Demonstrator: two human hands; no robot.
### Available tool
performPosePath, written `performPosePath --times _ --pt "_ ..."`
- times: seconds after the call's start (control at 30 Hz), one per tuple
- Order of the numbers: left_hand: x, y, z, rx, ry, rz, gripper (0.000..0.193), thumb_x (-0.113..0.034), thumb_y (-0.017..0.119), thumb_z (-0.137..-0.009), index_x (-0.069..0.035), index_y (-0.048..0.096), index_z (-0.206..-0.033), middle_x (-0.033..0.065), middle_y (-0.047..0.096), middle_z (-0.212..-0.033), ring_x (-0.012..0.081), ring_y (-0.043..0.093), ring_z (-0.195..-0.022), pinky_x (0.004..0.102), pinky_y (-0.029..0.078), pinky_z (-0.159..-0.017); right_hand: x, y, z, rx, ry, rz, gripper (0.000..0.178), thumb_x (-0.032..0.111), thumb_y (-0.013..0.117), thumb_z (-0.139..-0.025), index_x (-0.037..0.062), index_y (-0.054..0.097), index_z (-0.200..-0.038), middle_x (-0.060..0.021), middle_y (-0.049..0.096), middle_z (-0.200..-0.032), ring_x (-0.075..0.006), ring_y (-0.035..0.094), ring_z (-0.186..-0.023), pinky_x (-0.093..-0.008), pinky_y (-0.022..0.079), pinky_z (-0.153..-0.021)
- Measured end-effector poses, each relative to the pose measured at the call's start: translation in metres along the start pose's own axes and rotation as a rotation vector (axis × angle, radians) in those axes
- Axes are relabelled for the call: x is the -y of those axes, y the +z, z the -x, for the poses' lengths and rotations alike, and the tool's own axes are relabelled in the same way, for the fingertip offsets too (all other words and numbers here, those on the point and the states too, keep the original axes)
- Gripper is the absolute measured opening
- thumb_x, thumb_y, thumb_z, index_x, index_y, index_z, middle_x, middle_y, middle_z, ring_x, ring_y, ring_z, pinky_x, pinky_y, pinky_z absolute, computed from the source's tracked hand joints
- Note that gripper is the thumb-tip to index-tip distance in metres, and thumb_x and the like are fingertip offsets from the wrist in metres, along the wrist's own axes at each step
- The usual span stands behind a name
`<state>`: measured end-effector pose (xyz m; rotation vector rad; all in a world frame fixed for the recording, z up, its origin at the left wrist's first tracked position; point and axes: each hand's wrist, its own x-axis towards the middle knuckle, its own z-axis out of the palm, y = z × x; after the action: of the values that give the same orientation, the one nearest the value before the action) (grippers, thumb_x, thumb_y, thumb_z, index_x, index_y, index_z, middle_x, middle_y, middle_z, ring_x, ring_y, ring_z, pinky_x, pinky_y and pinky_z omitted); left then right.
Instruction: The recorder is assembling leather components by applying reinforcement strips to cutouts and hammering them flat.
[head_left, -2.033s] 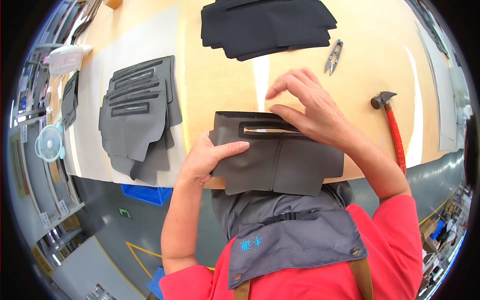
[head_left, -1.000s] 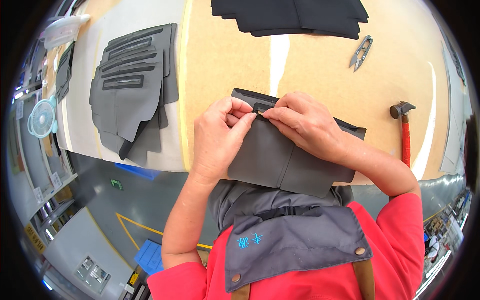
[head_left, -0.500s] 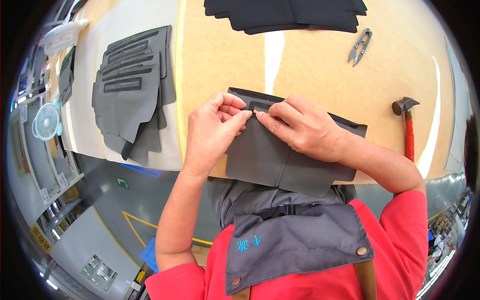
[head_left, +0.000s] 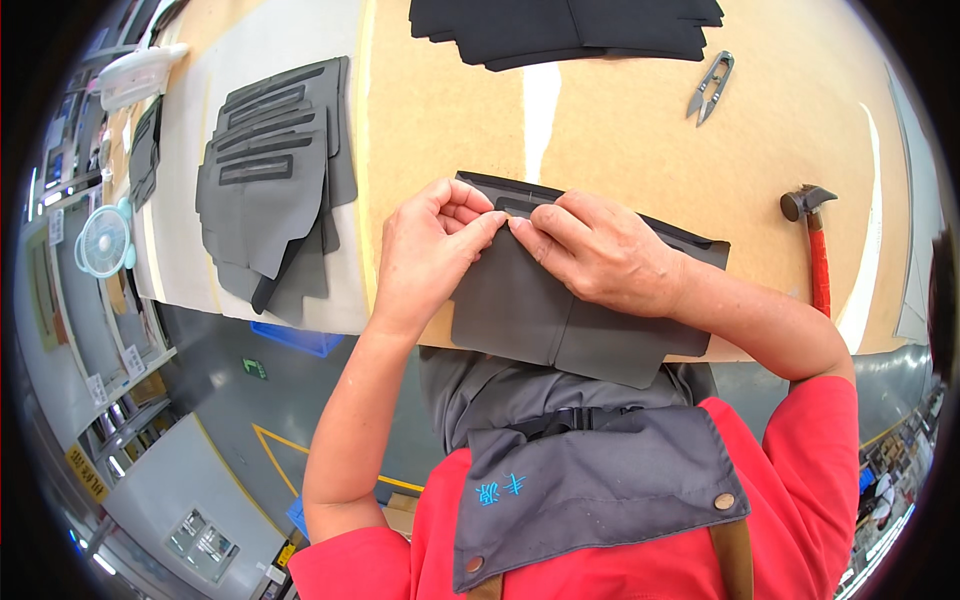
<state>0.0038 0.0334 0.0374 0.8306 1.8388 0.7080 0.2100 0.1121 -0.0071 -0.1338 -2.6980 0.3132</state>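
A dark grey flat panel [head_left: 520, 315], of leather-like sheet, lies in front of me with its near edge past the table's edge. A black band runs along its far edge, and a black outlined slot [head_left: 513, 204] sits just below that band. My left hand [head_left: 432, 248] has thumb and fingertips pinched at the slot's left end. Close against it, my right hand [head_left: 612, 258] is also closed, thumb and forefinger pressed together over the panel. A tiny tan bit shows between the fingertips, mostly hidden; I cannot tell what it is.
Stacked grey panels with black slots [head_left: 262, 215] lie to the left. Black sheets [head_left: 570, 30] rest at the far side. Thread snips [head_left: 710, 90] and a red-handled hammer [head_left: 817, 250] lie on the right. A small fan [head_left: 104, 242] and a white basket [head_left: 140, 75] are at far left.
Both hands stay at the same spot on the panel, their fingertips slightly closer together. The tan bit shows less than before. The whole view has shifted a little.
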Motion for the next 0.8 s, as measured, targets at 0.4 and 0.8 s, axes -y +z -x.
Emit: performPosePath --times 0.4,0.8 --pt "0.019 0.012 0.023 -0.254 0.569 -0.319 0.018 -0.003 0.073 -0.092 -0.005 0.076 -0.109 0.0058 0.07 -0.098 0.0184 0.067 -0.087 0.0305 0.056 -0.074 0.001 0.001 -0.001 -0.06 -0.049 0.088 0.048 0.014 0.065 -0.075 -0.0093 0.066 -0.117 -0.0075 0.055 -0.095 -0.0206 0.056 -0.085 -0.0306 0.053 -0.075" --pt "0.055 0.034 0.02 -0.448 0.96 -0.593 0.028 0.002 0.074 -0.087 -0.004 0.076 -0.114 0.0074 0.066 -0.099 0.0254 0.061 -0.092 0.0357 0.052 -0.077 0.007 -0.007 0.017 -0.053 0.275 -0.271 0.04 0.006 0.064 -0.079 -0.0026 0.066 -0.118 -0.0127 0.06 -0.101 -0.0273 0.059 -0.088 -0.0367 0.054 -0.081"
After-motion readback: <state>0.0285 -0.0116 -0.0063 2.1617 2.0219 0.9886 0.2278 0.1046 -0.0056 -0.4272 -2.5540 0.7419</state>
